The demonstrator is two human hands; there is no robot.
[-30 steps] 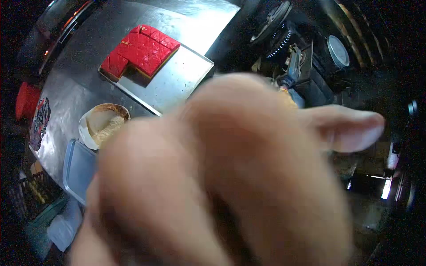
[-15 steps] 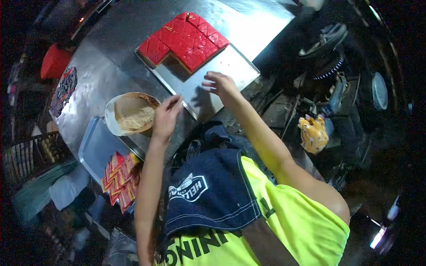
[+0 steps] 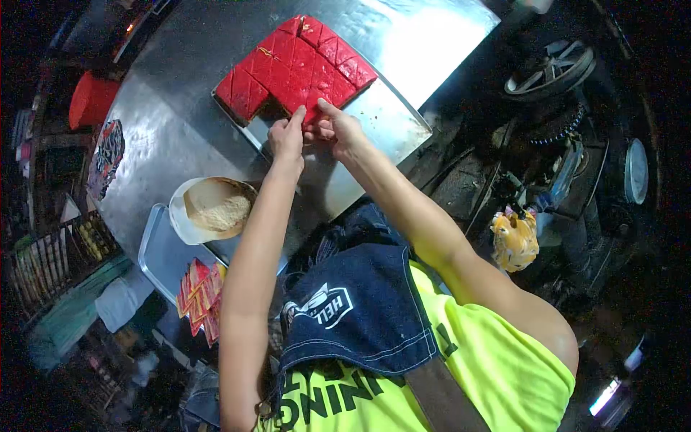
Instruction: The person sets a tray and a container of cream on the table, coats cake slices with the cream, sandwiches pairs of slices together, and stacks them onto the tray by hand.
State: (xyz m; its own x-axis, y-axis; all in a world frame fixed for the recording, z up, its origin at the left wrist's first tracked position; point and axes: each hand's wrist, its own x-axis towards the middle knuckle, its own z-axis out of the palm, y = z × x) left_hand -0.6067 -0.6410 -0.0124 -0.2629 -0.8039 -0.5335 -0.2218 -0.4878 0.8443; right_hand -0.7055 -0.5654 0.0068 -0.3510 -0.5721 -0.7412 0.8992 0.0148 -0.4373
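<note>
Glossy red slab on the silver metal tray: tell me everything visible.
The thick, glossy red slab looks like cake, with crossing cut lines, brownish sides and a notched near side. It lies flat on the silver metal tray. The left hand and right hand touch its near corner; whether they grip it is unclear.

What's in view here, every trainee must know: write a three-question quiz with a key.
1. True or false: the left hand and right hand both touch the red cake.
2. The pale bowl holds: A) clear liquid; B) beige crumbly material; C) green leaves.
3. Fill in: the red cake rests on a flat metal ____.

Key: 1. True. 2. B. 3. Tray.
</note>
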